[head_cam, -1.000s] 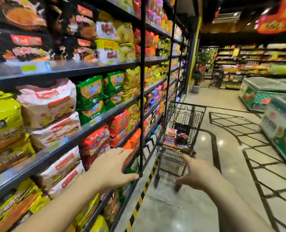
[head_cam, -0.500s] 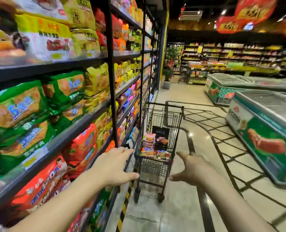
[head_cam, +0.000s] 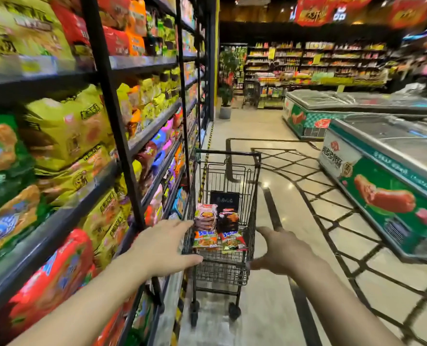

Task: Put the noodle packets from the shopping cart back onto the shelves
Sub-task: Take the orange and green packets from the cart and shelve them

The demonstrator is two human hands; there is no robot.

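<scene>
head view, both hands spread, empty, near cart

Single head-worn wide-angle view, facing forward and slightly down along an aisle, shelves close at left, cart near ahead

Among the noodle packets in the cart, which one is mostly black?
The black packet standing at the back right of the shopping cart, beside the pink stack. The two front packets are orange and red.
</scene>
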